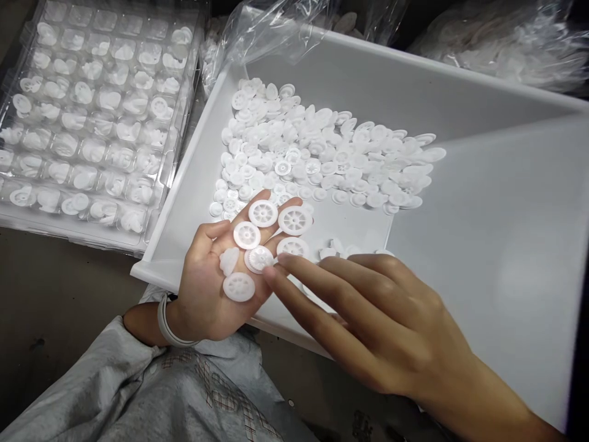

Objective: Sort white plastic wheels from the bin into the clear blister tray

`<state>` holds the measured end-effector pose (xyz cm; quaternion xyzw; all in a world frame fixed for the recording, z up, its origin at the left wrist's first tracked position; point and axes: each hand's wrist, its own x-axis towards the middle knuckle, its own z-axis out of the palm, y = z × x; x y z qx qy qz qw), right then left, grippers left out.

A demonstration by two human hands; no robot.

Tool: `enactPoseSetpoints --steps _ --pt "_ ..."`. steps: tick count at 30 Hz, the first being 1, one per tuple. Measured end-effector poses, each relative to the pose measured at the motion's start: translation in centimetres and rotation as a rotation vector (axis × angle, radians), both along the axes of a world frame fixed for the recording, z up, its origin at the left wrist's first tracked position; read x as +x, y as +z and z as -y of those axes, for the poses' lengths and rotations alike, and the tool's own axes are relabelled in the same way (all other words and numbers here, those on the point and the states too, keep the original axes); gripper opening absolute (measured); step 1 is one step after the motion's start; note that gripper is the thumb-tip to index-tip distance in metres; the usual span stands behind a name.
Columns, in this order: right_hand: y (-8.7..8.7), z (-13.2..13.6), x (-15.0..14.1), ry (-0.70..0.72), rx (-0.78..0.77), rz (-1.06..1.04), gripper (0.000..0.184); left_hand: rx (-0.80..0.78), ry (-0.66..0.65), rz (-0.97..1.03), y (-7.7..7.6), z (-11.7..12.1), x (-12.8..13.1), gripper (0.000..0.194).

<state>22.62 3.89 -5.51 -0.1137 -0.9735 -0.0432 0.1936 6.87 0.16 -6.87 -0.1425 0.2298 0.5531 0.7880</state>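
Note:
My left hand lies palm up over the near edge of the tray, holding several small white plastic spoked wheels on its palm and fingers. Among them is a scallop-edged white piece near the thumb, and one wheel looks ribbed at its edge. From the right reaches my right hand, palm down with fingers stretched out. Its foremost fingertips are at the wheels by the left fingers; whether they press on one I cannot tell. The right thumb is mostly hidden.
A large white tray holds a heap of similar white pieces, with a few more behind my right hand. To the left stands a clear compartment tray with white pieces in its cells. Clear plastic bags lie beyond the far rim.

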Motion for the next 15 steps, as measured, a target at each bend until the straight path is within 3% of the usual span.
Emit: enactPoseSetpoints --steps 4,8,15 --pt "-0.03 0.53 -0.41 -0.015 0.039 0.082 0.03 -0.006 0.018 0.006 0.01 0.0 0.19 0.052" --pt "-0.22 0.85 -0.41 -0.015 -0.034 0.035 0.023 0.019 0.029 0.008 -0.07 0.1 0.16 0.052" --pt "-0.39 1.09 -0.49 -0.027 -0.125 -0.064 0.028 0.061 0.006 0.042 -0.4 0.34 0.02 0.051"
